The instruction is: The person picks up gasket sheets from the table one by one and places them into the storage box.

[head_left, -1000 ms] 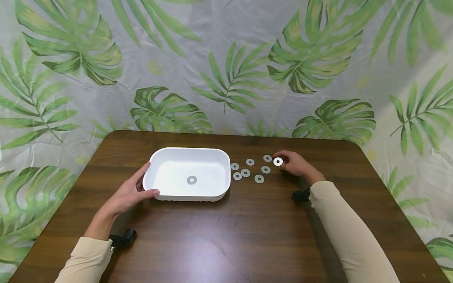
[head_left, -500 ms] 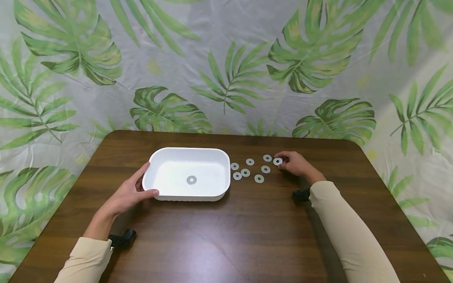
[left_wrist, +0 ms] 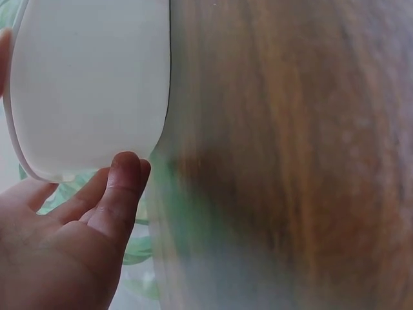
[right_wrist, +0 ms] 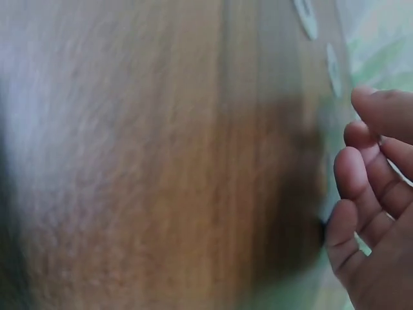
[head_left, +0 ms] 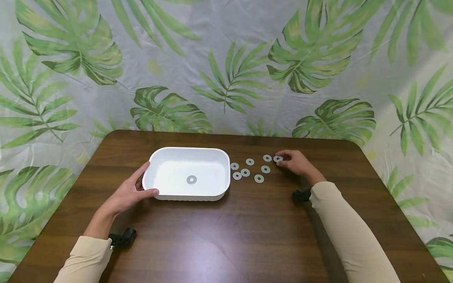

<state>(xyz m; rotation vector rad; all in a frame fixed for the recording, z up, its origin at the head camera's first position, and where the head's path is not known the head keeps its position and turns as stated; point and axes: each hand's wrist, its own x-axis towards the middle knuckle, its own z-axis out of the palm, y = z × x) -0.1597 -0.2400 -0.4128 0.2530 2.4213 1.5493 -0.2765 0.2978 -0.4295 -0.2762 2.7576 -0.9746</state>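
Since a second ago the washer (head_left: 278, 158) under the right hand (head_left: 296, 163) has dropped from tilted and bright to nearly flat on the wooden table (head_left: 247, 236), while the hand itself has barely shifted. Its fingertips are bent over that washer, touching it at the right end of the loose group; whether they actually pinch it I cannot tell. Six more washers (head_left: 245, 172) lie just right of the white tray (head_left: 189, 151), and one washer (head_left: 191, 179) already sits in the middle of the tray floor. The left hand (head_left: 131, 192) holds the tray's left rim, thumb along the near wall, fingers at the far corner. Judging by this, the step in hand is picking up a washer; next comes a firm pinch, a lift, and a carry left over the tray rim.
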